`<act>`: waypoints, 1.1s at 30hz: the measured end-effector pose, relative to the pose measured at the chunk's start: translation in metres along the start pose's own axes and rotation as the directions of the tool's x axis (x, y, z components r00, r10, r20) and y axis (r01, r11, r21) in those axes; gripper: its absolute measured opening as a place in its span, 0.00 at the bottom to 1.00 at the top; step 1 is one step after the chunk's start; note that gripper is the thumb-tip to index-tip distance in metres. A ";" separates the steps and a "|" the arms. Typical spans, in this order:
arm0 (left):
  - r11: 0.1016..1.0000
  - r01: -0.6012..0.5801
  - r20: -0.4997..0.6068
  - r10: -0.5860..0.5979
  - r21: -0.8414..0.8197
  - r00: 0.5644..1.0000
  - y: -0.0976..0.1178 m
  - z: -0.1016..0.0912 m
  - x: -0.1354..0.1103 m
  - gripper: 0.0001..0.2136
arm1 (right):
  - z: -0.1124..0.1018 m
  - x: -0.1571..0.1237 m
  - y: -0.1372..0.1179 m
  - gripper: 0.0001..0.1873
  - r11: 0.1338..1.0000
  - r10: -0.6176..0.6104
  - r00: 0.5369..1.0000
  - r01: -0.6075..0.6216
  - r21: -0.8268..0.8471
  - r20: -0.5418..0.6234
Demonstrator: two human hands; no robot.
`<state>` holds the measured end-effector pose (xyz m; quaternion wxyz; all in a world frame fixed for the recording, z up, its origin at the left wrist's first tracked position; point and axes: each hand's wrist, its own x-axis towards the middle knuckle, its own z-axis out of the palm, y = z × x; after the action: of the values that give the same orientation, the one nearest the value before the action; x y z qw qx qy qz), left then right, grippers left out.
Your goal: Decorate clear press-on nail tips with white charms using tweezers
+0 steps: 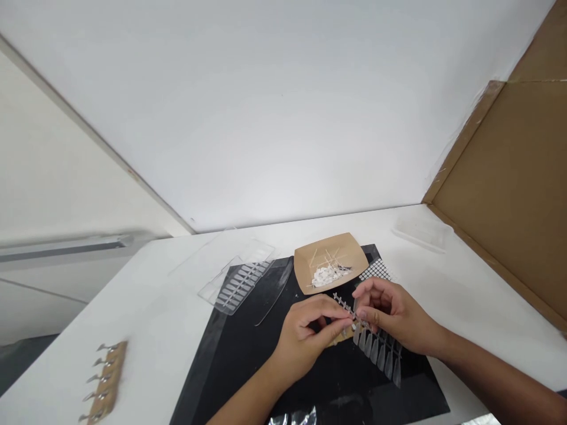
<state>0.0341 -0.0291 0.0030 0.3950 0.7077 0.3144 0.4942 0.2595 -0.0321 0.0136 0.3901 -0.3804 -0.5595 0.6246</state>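
Both hands meet over the black mat (239, 348). My left hand (305, 330) is closed in a pinch at the near-left side of a clear strip of false nail tips (376, 351); what exactly lies between its fingertips is too small to make out. My right hand (394, 313) is closed on the strip's stem, its fingertips almost touching the left ones. Several long nail tips hang from the stem below my right hand. Toward the upper left, the stem shows short bare stubs. A tan piece under the fingers is mostly hidden.
A brown paper tray (305, 260) holding white bits and thin sticks stands behind the hands. Beside it lies a sheet of white dots (375, 270). Clear cases (239, 286) with nail tips are left, a clear plastic lid (420, 232) back right, a wooden holder with metal pieces (107, 381) front left.
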 end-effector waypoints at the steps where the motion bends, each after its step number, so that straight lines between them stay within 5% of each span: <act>1: 1.000 0.015 -0.009 -0.015 0.000 1.000 0.000 0.000 0.000 0.03 | 0.001 0.000 -0.001 0.20 1.000 -0.015 1.000 0.015 -0.009 -0.027; 8: 0.985 0.161 -0.038 -0.163 -0.055 0.986 0.000 0.003 -0.003 0.07 | 0.003 -0.002 -0.002 0.19 0.995 -0.085 0.990 0.079 -0.053 -0.110; 33: 0.993 0.097 0.042 -0.095 -0.066 0.995 0.003 0.003 -0.004 0.09 | 0.007 -0.008 0.001 0.19 0.980 -0.009 1.000 0.003 -0.200 -0.028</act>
<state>0.0363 -0.0347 0.0031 0.4481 0.6876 0.3234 0.4710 0.2568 -0.0421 0.0139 0.3597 -0.4252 -0.6148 0.5585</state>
